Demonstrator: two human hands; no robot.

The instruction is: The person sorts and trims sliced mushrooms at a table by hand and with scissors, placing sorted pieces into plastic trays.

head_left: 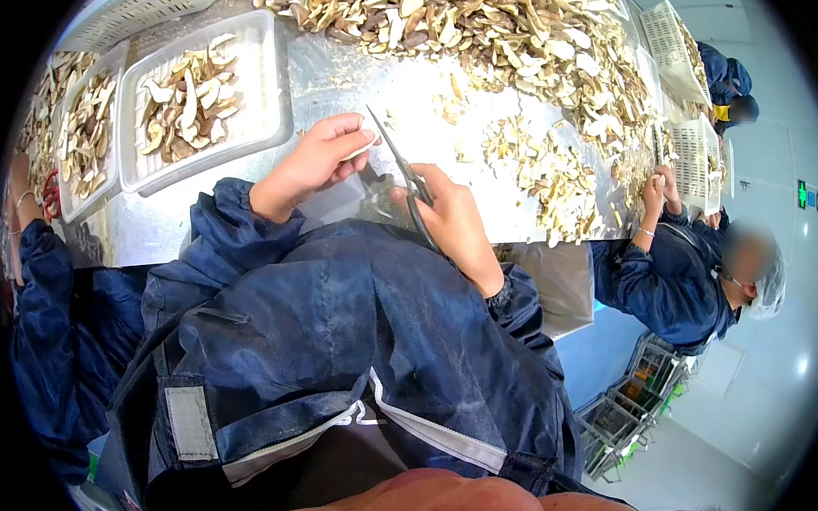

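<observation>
Over the metal table (pixel 329 82), my left hand (pixel 320 158) pinches a small pale mushroom slice (pixel 362 149) between thumb and fingers. My right hand (pixel 455 217) is closed round the handles of dark scissors (pixel 403 168). Their long pointed blades reach up and left, close to the slice. A white tray (pixel 275 98) holding sliced mushrooms (pixel 189 104) lies left of my left hand. Beyond my hands, a big heap of brown and pale mushroom slices (pixel 489 29) covers the back of the table. Smaller pale pieces (pixel 542 175) are spread to the right of my hands.
Another tray (pixel 114 178) with slices stands at the left, beside a co-worker's arm (pixel 23 201). A co-worker in a hair cover (pixel 687 283) works at the right edge, near white baskets (pixel 691 162). Metal racks (pixel 625 403) stand on the floor at lower right.
</observation>
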